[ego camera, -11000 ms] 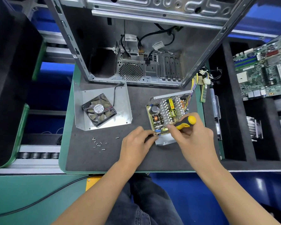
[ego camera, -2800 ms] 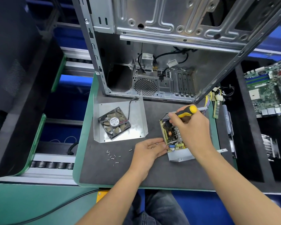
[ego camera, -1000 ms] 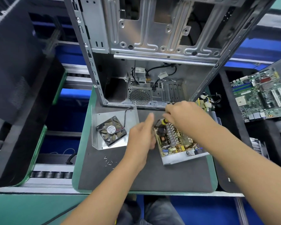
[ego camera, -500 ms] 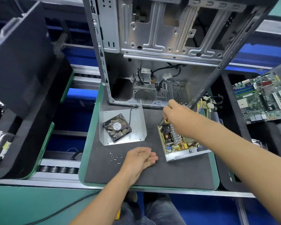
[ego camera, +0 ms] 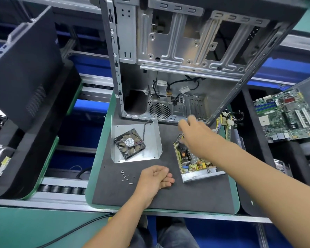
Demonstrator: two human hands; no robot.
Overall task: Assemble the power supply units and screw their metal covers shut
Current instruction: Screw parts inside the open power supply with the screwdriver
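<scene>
The open power supply (ego camera: 190, 159) lies on the grey mat (ego camera: 168, 197), its yellow circuit board bare inside a metal tray. My right hand (ego camera: 195, 133), blurred, hovers over its far end with fingers curled over the screwdriver (ego camera: 182, 139); only a small yellow-and-black bit of the tool shows. My left hand (ego camera: 156, 178) rests on the mat just left of the tray, fingers loosely curled, holding nothing I can see. The bent metal cover (ego camera: 150, 133) with its black fan (ego camera: 130, 144) lies apart to the left. Several small screws (ego camera: 126, 177) are scattered left of my left hand.
An open silver computer case (ego camera: 168, 51) stands at the mat's far edge. The supply's wire bundle (ego camera: 222, 120) trails off to the right. A green motherboard (ego camera: 284, 113) sits in a foam tray at right. A black case panel (ego camera: 21, 68) leans at left.
My left hand pulled back from the power supply's far end and settled on the mat near the screws. My right hand stayed over the unit's far end. The camera view shifted slightly.
</scene>
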